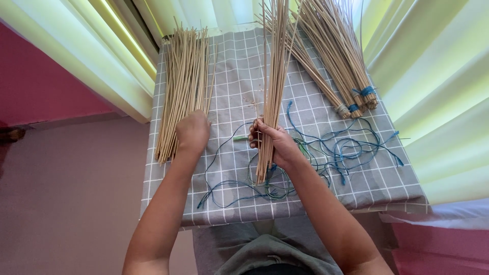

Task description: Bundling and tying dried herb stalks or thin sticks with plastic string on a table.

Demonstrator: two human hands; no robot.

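My right grip (275, 142) is wrapped tight around a bundle of thin sticks (274, 86), held upright over the desk (239, 61) with its grey checked cloth. My left grip (192, 130) rests on the loose pile of sticks (184, 76) — fingers curled under, whether pinching any I cannot tell. Blue and green strings (326, 147) lie tangled below; tied bundles (346, 76) sit at the far right.

Tan sticks (184, 86), grey checked cloth (239, 66)
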